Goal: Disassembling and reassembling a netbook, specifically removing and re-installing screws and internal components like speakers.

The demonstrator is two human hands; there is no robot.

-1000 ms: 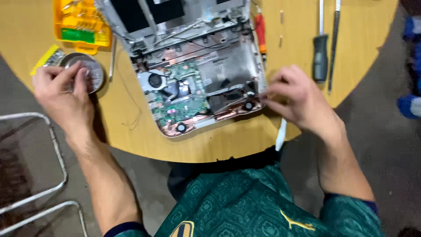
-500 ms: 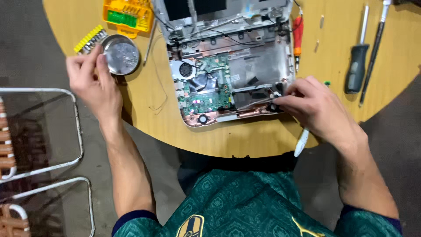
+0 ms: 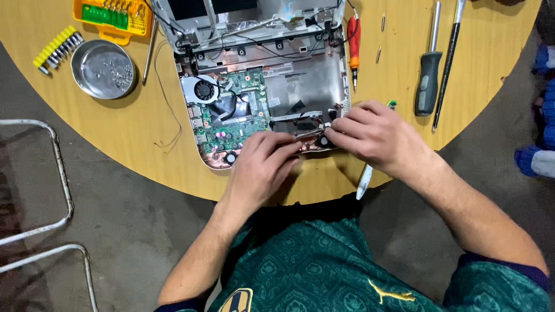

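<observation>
An opened laptop base (image 3: 312, 86) lies on the round wooden table (image 3: 127, 133), showing a green circuit board (image 3: 237, 115) and a round fan (image 3: 202, 91). My left hand (image 3: 260, 164) rests on the near edge of the base, fingers bent, tips against the copper-coloured rim. My right hand (image 3: 376, 136) is at the near right corner, its fingertips pinched on a small part and thin cables there. What exactly it pinches is too small to tell.
A round metal dish (image 3: 104, 69) with small screws sits at the left beside a yellow bit strip (image 3: 56, 47) and a yellow bit case (image 3: 113, 16). A red screwdriver (image 3: 353, 43), a black-handled screwdriver (image 3: 429, 81) and a thin rod (image 3: 448, 63) lie right. A metal chair frame (image 3: 40, 190) stands left.
My left hand left the metal dish and moved right onto the near edge of the laptop base. My right hand stayed at the near right corner. The view shifted.
</observation>
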